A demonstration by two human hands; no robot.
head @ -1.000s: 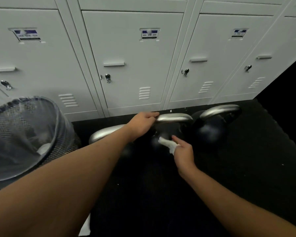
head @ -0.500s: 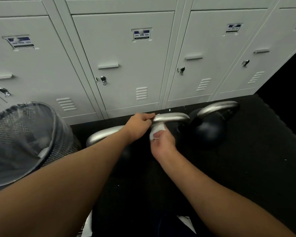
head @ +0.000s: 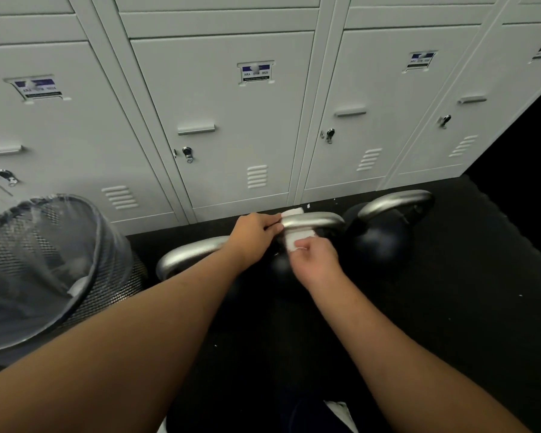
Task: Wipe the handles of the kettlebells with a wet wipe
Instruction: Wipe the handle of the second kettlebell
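Note:
Three dark kettlebells with silver handles stand in a row on the black floor by the lockers. My left hand (head: 255,228) grips the left end of the middle kettlebell's handle (head: 313,220). A white wet wipe (head: 297,237) is looped around that handle, one end showing behind it and the other hanging in front. My right hand (head: 316,257) pinches the front end of the wipe just below the handle. The left kettlebell's handle (head: 188,254) lies partly under my left forearm. The right kettlebell (head: 384,232) stands apart, untouched.
A black mesh waste bin (head: 107,245) with a clear liner and some white waste stands at the left. Grey lockers (head: 231,120) form a wall right behind the kettlebells. Black rubber floor (head: 450,307) stretches to the right and toward me.
My right hand brought the wipe up from below the middle handle and wrapped it around the handle. My left hand kept its grip on the handle's left end.

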